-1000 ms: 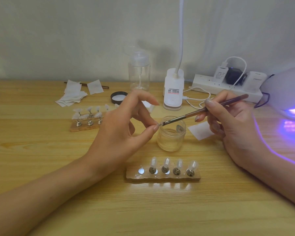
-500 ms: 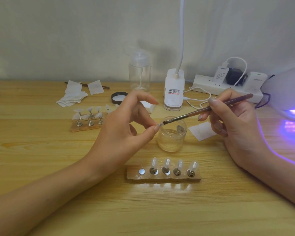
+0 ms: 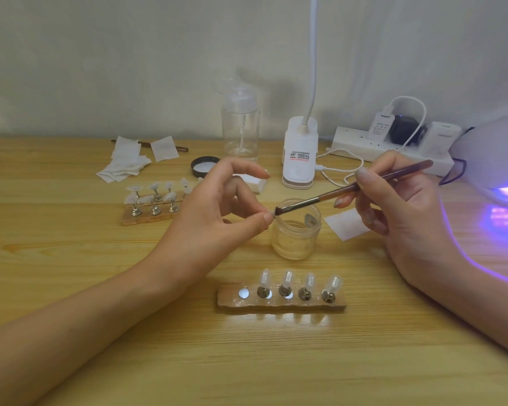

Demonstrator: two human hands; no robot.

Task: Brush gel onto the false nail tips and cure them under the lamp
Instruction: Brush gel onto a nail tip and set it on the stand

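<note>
My left hand [image 3: 214, 212] pinches a small false nail tip [image 3: 272, 213] between thumb and middle finger, above and left of the open glass gel jar [image 3: 295, 230]. My right hand [image 3: 393, 206] grips a brown gel brush [image 3: 352, 189] like a pen; its bristles touch the pinched tip. A wooden holder [image 3: 282, 300] near me carries several clear tips on metal pegs, and its leftmost magnet is bare. The curing lamp [image 3: 502, 159] glows purple at the right edge.
A second wooden holder with tips [image 3: 151, 206] stands left of my left hand. Behind lie white wipes [image 3: 126, 162], a black jar lid [image 3: 204, 167], a clear pump bottle [image 3: 240, 127], a white desk lamp base [image 3: 299, 155], a power strip [image 3: 393, 148] and a wipe [image 3: 346, 224].
Almost nothing has moved; the brush tip has shifted slightly against the pinched nail tip while both hands stay in place.
</note>
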